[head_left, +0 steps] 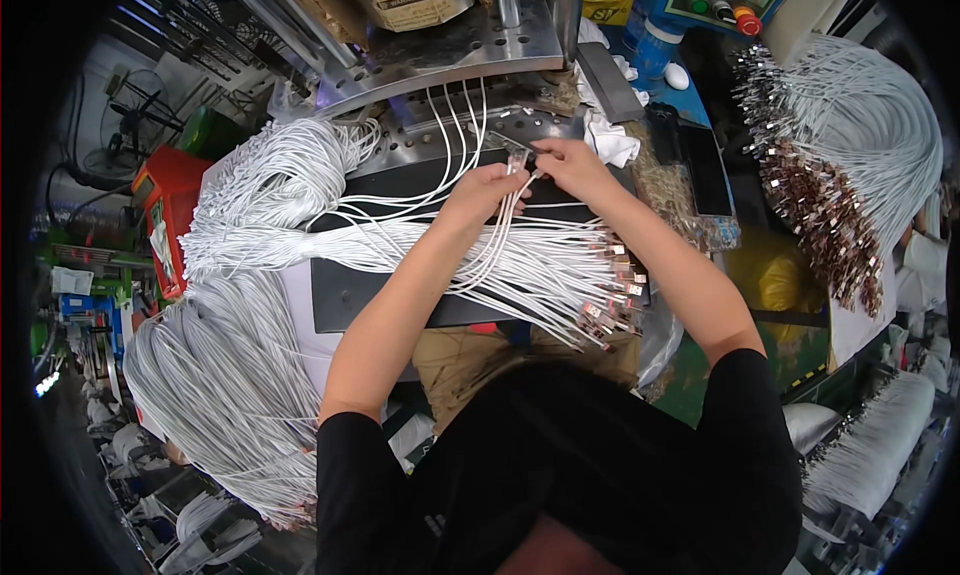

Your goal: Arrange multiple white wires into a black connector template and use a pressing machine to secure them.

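Several white cables (487,258) are gathered above the black board (350,313), their small connector ends (517,161) raised over its far part. The person's left hand (485,190) has its grip clamped on these cables just below the ends. The right hand (577,172) is just beside it, over the same part of the board, fingers bent toward the connectors; whether its grip is closed on anything, one cannot tell. Across the board lies a white cable bundle (385,243), its metal-tipped ends fanned out toward the board's right edge. A coiled cable heap (275,170) sits beyond the board's left side, and a long cable hank (215,370) lies left of the board, nearer the person. Behind the board stands a perforated metal plate (455,60). Crumpled white tissue (608,140) lies beyond the board's far right corner; well right of the board is another cable coil (865,115).
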The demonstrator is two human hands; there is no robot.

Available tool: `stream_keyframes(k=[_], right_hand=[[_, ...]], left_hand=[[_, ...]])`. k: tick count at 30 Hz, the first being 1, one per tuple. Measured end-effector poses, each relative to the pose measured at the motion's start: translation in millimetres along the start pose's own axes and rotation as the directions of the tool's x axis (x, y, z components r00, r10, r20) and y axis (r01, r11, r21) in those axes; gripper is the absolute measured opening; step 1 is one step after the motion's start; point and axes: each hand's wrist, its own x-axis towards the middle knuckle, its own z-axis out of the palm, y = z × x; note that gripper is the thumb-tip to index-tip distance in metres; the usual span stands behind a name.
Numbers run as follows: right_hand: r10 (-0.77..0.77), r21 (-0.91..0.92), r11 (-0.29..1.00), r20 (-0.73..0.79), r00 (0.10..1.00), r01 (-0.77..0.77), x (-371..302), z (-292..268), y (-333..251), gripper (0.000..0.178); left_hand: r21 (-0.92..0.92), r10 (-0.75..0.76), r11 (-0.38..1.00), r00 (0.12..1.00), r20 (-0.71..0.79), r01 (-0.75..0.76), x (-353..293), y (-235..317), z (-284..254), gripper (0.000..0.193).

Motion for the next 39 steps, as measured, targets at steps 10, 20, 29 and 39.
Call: stream_keyframes(k=[10,20,29,39], right_hand=[[0.122,-0.024,0.993,0.139,0.983,-0.12,-1.6,-9.6,-14.6,0.037],[0.24,0.102,0.961,0.159,0.958,-0.257,-7.3,-29.4,-28.0,0.038],[0.097,-0.029,0.995,0.27,0.958,-0.093,-12.2,-28.0,-20.9,0.037],[0.11,-0.005,0.993,0.309,0.945,-0.114,-20.8,-35.5,-32.7,0.034]], left_hand=[[0.087,0.003,0.996,0.999,0.048,-0.008,-0.7,-2.3,-5.5,0.013],[-0.002,-0.084,0.996,0.996,-0.032,0.084,-2.0,3.8,-15.2,0.02],[0.036,-0.145,0.988,0.979,-0.145,0.152,-4.9,10.4,1.1,0.029],[0.138,-0.2,0.968,0.977,-0.079,0.209,-4.4,16.8,-26.6,0.03]])
